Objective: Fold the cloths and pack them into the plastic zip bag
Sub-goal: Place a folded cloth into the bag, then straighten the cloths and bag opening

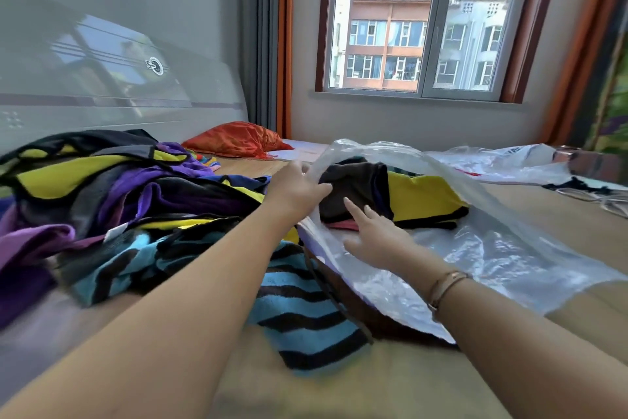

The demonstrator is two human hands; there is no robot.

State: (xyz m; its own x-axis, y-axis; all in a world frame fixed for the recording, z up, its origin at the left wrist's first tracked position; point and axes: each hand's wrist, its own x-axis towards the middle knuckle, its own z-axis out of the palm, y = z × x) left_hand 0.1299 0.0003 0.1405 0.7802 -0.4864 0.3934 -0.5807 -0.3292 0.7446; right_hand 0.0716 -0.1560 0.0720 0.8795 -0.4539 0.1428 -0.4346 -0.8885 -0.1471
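a big pile of loose cloths [112, 194] lies on the bed [390, 384]. the left hand [299, 185] pinches the plastic zip bag [482, 248] at its mouth. the right hand [377, 233], fingers straight, pushes a dark folded cloth [353, 185] inside it, beside a yellow cloth [424, 199].

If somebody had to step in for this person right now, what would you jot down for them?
Left hand: grips the upper lip of the plastic zip bag, holding its mouth open.
Right hand: fingers straight, inside the mouth, against the dark folded cloth.
Done: the dark cloth and a yellow folded cloth are in the bag.
Left: the heap of unfolded cloths to the left, including a blue-and-black striped one, needs folding and packing; then zip the bag.
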